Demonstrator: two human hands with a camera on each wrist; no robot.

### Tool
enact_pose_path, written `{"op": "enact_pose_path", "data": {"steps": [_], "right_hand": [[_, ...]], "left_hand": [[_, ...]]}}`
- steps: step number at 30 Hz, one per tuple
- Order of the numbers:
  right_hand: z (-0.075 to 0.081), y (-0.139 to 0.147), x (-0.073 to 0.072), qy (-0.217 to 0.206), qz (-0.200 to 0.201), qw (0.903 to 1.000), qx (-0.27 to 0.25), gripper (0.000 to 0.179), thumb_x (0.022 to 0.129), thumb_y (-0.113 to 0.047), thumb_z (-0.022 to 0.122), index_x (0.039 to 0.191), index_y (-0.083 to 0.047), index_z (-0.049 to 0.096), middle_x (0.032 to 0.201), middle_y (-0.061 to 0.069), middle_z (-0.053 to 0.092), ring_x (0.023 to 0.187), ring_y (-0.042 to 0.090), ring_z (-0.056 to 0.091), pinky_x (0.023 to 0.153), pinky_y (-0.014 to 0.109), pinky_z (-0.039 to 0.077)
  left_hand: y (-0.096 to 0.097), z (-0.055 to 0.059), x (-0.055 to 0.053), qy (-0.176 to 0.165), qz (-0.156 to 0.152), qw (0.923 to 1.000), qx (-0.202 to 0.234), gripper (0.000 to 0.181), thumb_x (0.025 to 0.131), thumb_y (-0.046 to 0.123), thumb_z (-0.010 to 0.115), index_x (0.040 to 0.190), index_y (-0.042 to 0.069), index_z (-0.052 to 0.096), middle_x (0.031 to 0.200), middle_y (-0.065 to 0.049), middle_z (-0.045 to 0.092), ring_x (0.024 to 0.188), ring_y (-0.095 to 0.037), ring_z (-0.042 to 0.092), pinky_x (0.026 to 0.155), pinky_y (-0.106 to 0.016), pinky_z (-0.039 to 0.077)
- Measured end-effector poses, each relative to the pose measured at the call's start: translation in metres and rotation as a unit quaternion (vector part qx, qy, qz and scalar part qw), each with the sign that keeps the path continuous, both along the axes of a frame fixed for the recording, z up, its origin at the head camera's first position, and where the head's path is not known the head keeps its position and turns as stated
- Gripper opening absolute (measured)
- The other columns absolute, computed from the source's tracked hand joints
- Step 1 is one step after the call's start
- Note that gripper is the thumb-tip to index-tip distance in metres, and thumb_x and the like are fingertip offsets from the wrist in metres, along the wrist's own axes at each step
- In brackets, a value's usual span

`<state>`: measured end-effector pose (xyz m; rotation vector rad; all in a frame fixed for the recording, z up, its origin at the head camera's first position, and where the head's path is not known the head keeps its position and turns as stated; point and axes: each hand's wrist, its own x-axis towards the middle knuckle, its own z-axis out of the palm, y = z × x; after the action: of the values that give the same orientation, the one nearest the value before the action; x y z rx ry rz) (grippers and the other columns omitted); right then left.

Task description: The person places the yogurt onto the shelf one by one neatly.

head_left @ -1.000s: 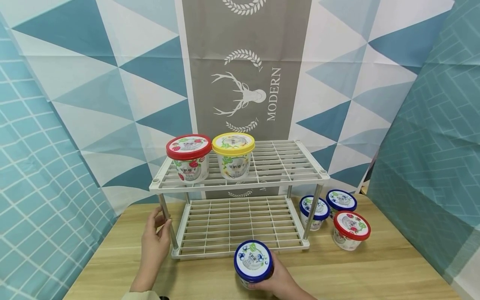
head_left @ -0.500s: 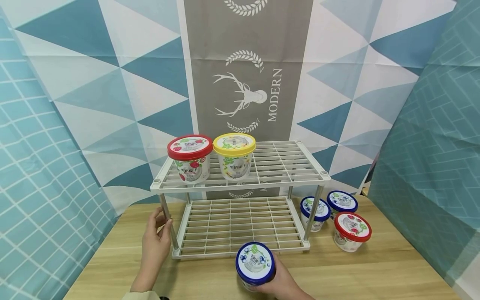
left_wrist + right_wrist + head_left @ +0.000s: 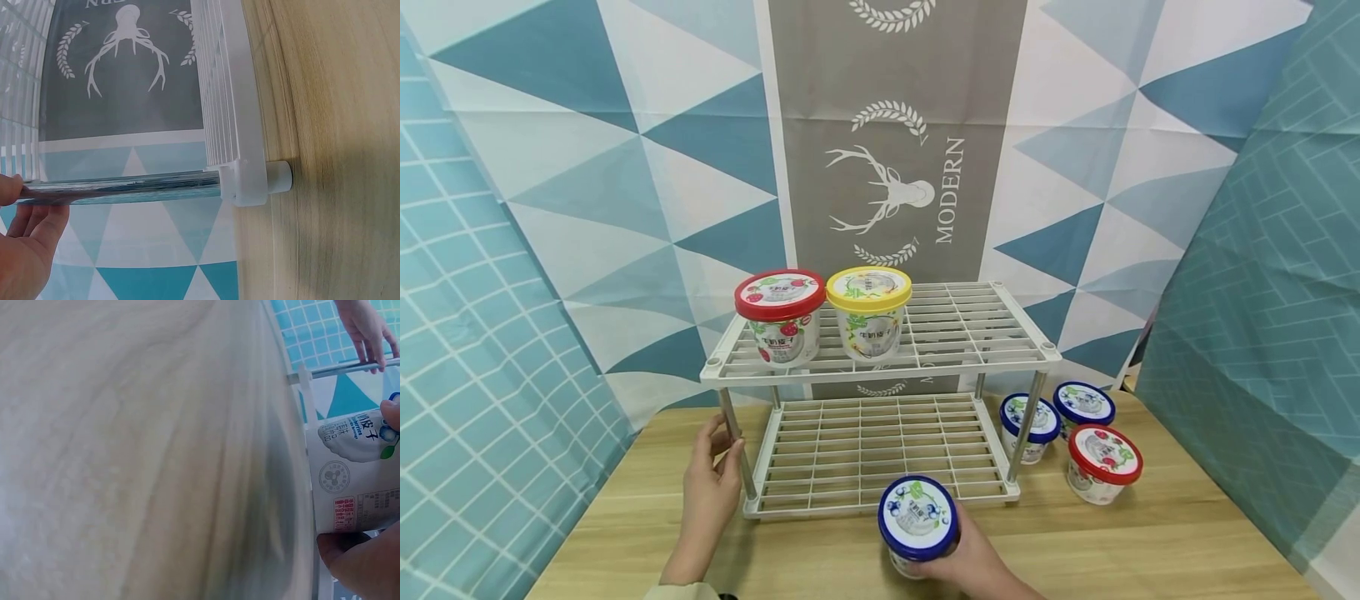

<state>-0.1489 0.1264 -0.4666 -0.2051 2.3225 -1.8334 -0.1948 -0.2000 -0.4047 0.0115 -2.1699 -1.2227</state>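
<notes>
While the left hand [image 3: 710, 483] pinches the metal post [image 3: 144, 186] at the white rack's [image 3: 955, 369] eight o'clock, the right hand [image 3: 964, 554] clasps the blueberry-printed tub [image 3: 356, 472] at its six, probably light, smooth and slightly squeezable, so best held gently below the blue lid [image 3: 917, 518].

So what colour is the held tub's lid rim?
The rim is blue, clearest in the head view.
</notes>
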Motion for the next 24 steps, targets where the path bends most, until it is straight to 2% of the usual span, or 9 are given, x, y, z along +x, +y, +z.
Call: {"op": "enact_pose_path", "data": {"steps": [7, 15, 24], "right_hand": [[0.010, 0.005, 0.001, 0.026, -0.016, 0.9995, 0.008, 0.097, 0.061, -0.015, 0.086, 0.139, 0.000, 0.032, 0.130, 0.019, 0.051, 0.120, 0.037, 0.048, 0.105, 0.060, 0.036], [0.017, 0.005, 0.002, 0.046, -0.033, 0.9983, 0.015, 0.094, 0.060, -0.012, 0.086, 0.138, 0.001, 0.035, 0.128, 0.017, 0.053, 0.119, 0.034, 0.050, 0.105, 0.059, 0.035], [0.025, 0.009, 0.003, 0.037, -0.040, 0.9983, 0.020, 0.094, 0.062, -0.010, 0.085, 0.139, 0.002, 0.032, 0.130, 0.021, 0.051, 0.119, 0.038, 0.050, 0.103, 0.056, 0.041]], "left_hand": [[0.000, 0.000, 0.000, 0.001, -0.005, 1.0000, 0.002, 0.044, 0.092, -0.005, 0.051, 0.134, 0.002, 0.039, 0.107, -0.019, 0.057, 0.101, -0.032, 0.057, 0.079, 0.008, 0.037], [0.000, 0.001, 0.000, -0.001, -0.002, 1.0000, 0.001, 0.045, 0.092, -0.005, 0.052, 0.134, 0.002, 0.040, 0.105, -0.016, 0.057, 0.101, -0.032, 0.058, 0.079, 0.008, 0.039], [-0.001, -0.001, 0.000, 0.006, -0.005, 1.0000, 0.000, 0.045, 0.091, -0.005, 0.052, 0.134, 0.001, 0.039, 0.106, -0.017, 0.057, 0.100, -0.031, 0.057, 0.079, 0.008, 0.038]]}}
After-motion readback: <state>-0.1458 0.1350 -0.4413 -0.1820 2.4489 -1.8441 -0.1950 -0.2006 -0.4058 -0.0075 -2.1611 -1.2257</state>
